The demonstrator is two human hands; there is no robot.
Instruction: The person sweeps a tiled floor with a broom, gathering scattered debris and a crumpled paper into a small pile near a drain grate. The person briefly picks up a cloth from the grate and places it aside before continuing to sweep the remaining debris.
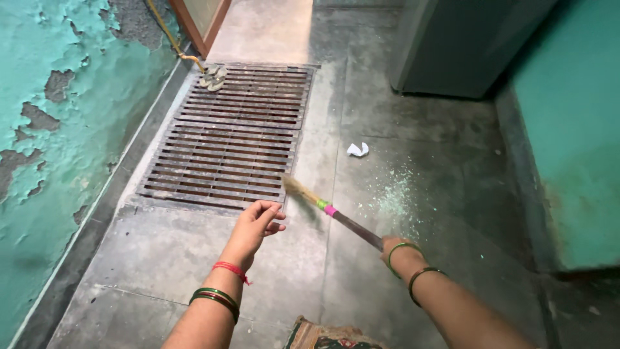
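My right hand (395,249) grips the dark handle of a short broom (336,213). The broom has a pink and green band, and its straw head reaches toward the near edge of the floor grate (232,136). My left hand (257,223) hovers over the concrete floor just below the grate, fingers loosely curled, holding nothing. A scatter of pale green paint flakes (395,200) lies on the floor right of the broom. A crumpled white scrap (357,150) rests farther away. Bangles are on both of my wrists.
A peeling turquoise wall (58,129) runs along the left. A grey cabinet (452,45) stands at the back right beside another green wall (575,129). A pair of sandals (212,77) sits on the grate's far corner near a yellow hose (169,39).
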